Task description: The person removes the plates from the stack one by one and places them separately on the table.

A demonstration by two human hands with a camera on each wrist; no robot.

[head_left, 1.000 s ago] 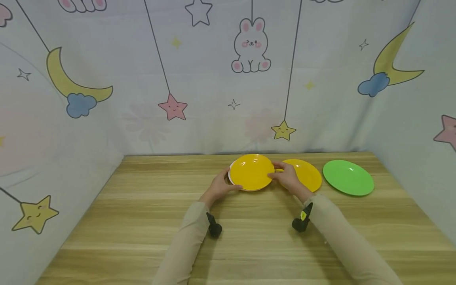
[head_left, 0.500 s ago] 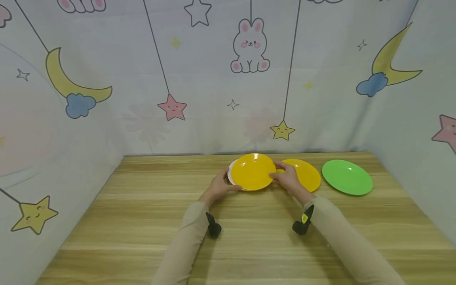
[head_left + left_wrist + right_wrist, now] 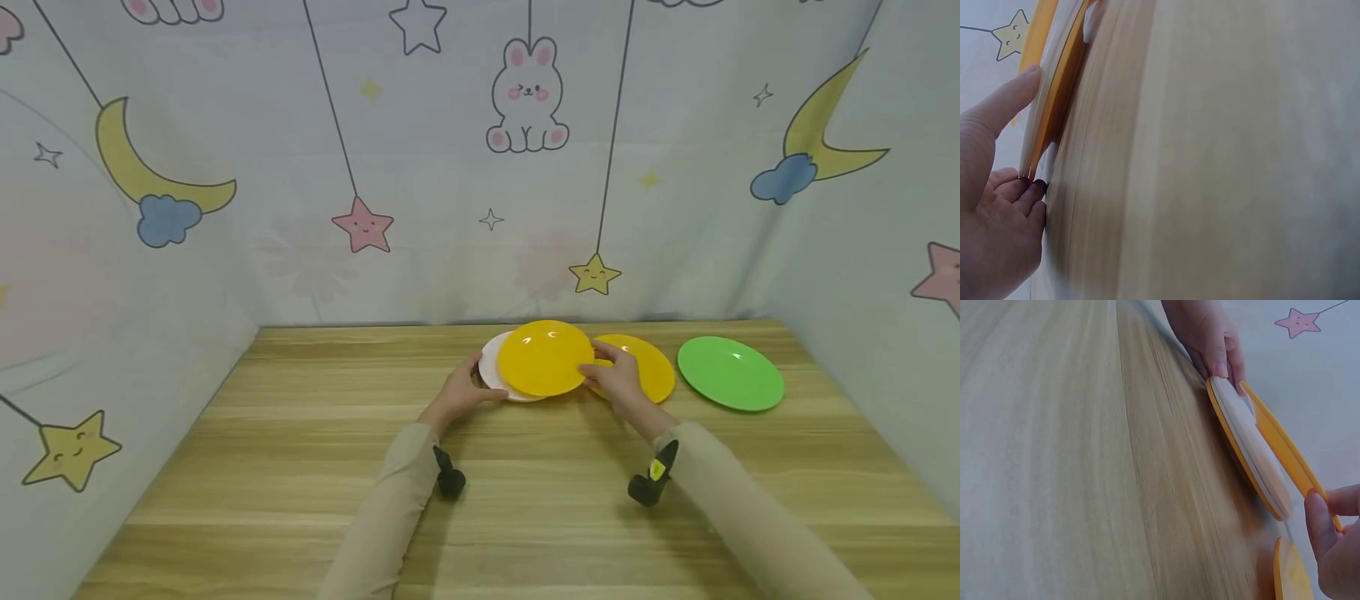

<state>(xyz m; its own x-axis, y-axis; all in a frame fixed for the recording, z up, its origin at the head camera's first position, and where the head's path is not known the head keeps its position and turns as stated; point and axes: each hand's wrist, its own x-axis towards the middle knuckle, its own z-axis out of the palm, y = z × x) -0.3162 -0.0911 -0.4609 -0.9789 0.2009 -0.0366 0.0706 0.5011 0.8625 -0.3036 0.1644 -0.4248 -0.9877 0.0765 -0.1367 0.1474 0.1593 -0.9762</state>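
My right hand point(image 3: 624, 385) pinches the right rim of a round yellow plate point(image 3: 546, 357), thumb on top and fingers beneath. This plate is raised and tilted above a stack, as the right wrist view shows. The stack has white plates point(image 3: 1250, 440) on top and an orange-yellow plate point(image 3: 1230, 439) at the bottom. My left hand point(image 3: 457, 398) grips the stack's left edge. In the left wrist view its thumb point(image 3: 1013, 97) lies over the white rim and its fingers curl at the lower edge. The number of white plates is hard to tell.
Right of the stack, another yellow plate point(image 3: 654, 372) lies on the wooden table point(image 3: 525, 517), partly behind my right hand. A green plate point(image 3: 731, 373) lies farther right. A patterned curtain point(image 3: 442, 167) stands behind the table's back edge.
My right hand has moved the yellow plate up and to the right, uncovering more of the white plate below. My left hand has stayed at the stack's left edge.
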